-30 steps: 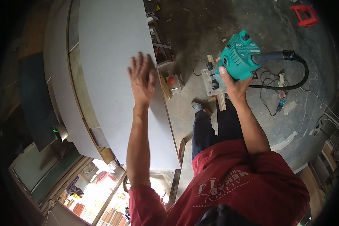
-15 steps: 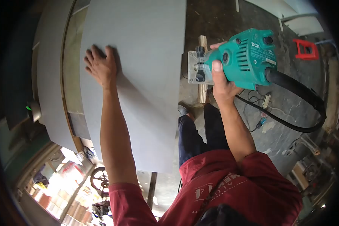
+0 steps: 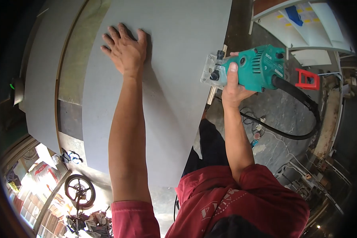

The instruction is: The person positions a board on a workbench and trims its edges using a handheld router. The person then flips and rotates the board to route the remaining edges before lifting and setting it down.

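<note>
My left hand [image 3: 127, 51] lies on a large pale grey panel [image 3: 174, 71], its fingers spread and nothing in them. At the panel's right edge, my right hand [image 3: 235, 85] is wrapped round a green power tool [image 3: 254, 67] lying on its side. The tool's clear base plate [image 3: 210, 72] overlaps the panel's edge; whether it touches the surface I cannot tell. A wooden strip [image 3: 211, 96] is fixed at the base, and a thick black cable [image 3: 295, 93] curves from the tool's back end.
A second grey panel [image 3: 47, 79] is at the left. On the floor at the right are a red stool [image 3: 307, 79], cords and a power strip [image 3: 260, 124]. White shelving [image 3: 305, 27] stands at the upper right. A wheel [image 3: 80, 190] shows at the lower left.
The tool in my right hand has come from over the floor to the panel's edge. My left hand has shifted across the panel and still lies spread. The camera view has turned.
</note>
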A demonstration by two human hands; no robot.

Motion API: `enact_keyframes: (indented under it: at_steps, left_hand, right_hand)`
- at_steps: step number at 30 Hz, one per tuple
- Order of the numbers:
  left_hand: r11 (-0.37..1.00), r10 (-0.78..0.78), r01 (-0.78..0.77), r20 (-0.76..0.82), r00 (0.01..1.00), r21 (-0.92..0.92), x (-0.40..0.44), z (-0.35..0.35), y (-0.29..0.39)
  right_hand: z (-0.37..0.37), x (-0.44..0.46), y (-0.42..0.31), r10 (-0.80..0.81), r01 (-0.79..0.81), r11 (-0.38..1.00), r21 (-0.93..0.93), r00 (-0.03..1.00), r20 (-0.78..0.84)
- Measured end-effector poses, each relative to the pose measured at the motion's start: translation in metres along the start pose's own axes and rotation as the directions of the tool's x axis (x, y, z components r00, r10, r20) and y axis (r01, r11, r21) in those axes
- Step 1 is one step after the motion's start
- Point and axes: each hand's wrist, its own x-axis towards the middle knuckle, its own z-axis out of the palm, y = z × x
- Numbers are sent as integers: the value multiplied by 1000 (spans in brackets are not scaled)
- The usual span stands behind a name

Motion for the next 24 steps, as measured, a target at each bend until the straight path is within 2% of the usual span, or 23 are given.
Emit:
enact_keyframes:
  at_steps: [2, 4, 5, 14, 16, 17, 19, 24]
  left_hand:
    - [999, 0, -1, 41, 999, 34, 0, -6, 3]
    - [1000, -7, 6, 32, 999, 26, -1, -5, 2]
    - [1000, -6, 5, 38, 999, 29, -2, -4, 2]
    - [998, -32, 28, 82, 996, 51, -5, -9, 6]
    - [998, -38, 33, 91, 995, 54, -4, -8, 4]
    - [998, -38, 32, 102, 994, 60, -4, -8, 3]
    - [997, -45, 39, 107, 993, 62, -3, -8, 3]
    - [996, -46, 37, 118, 992, 75, -3, -7, 3]
  right_hand:
    - [2, 1, 0, -19, 19, 1000, -25, 1000, 3]
    - [7, 2, -5, 46, -45, 998, 54, 999, -19]
    - [8, 3, -7, 29, -27, 998, 57, 999, -17]
    - [10, 13, 10, 43, -42, 999, 17, 999, -31]
    - [12, 19, 12, 12, -13, 999, -50, 1000, -8]
    - [16, 21, 13, 7, -7, 999, -47, 1000, 0]
    - [25, 26, 14, 42, -37, 996, 81, 997, -61]
    - [34, 49, 24, 16, -13, 998, 54, 998, -58]
